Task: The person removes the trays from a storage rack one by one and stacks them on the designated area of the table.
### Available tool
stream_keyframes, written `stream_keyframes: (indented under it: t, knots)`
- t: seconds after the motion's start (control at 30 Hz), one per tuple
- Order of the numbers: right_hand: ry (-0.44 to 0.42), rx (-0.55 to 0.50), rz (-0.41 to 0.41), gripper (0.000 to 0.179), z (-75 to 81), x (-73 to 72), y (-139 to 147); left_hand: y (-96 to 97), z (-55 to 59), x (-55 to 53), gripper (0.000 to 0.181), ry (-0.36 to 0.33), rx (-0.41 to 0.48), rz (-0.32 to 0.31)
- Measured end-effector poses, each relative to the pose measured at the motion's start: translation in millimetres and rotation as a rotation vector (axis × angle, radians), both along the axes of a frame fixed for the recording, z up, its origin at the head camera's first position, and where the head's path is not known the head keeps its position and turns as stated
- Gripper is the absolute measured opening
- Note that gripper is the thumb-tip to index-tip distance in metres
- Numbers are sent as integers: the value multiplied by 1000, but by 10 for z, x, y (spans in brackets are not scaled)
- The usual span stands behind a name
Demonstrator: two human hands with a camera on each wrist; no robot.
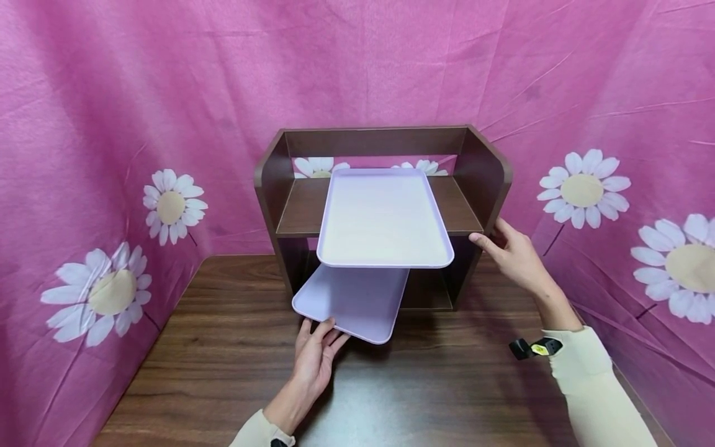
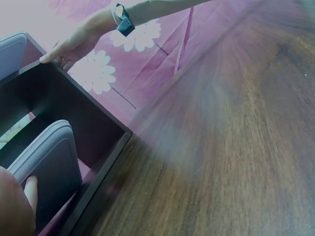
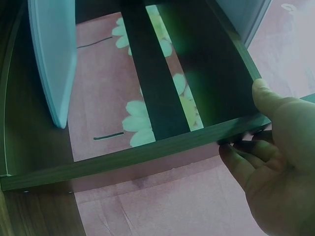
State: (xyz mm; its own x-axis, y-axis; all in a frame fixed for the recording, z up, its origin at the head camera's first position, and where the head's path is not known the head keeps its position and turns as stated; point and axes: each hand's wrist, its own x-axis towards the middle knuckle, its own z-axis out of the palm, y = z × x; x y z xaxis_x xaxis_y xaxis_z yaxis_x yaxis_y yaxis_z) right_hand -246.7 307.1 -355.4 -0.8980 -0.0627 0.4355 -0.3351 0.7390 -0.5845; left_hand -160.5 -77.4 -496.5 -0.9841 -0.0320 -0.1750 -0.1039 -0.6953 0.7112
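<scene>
A dark brown two-tier shelf stands on the table. One light purple tray lies on its upper board, the front end jutting past the board's edge. Below it, a second light purple tray sticks out of the lower tier, turned at an angle and tilted. My left hand holds this lower tray by its front edge; the left wrist view shows a finger against the tray. My right hand grips the shelf's right side panel, thumb at the front edge and fingers around the outside.
The wood-grain table extends in front of the shelf and to both sides. Pink cloth with white daisies hangs behind and at the left and right. A black strap device sits on the right wrist.
</scene>
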Motion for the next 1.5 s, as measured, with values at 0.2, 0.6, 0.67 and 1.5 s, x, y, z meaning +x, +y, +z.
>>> stream_keyframes:
  t: [0.2, 0.6, 0.67, 1.5]
  knots:
    - [-11, -35, 22, 50, -21, -25, -7, -68, 52, 10, 55, 15, -37, -35]
    - [-8, -49, 11, 44, -2, -1, -1, -250, 120, -50, 61, 107, -73, -132]
    - [-8, -48, 5, 43, -1, 2, -3, -285, 139, -65, 58, 120, -70, -150]
    - [10, -74, 7, 39, -28, -26, -3, -736, 231, -226, 20, 152, -202, -198]
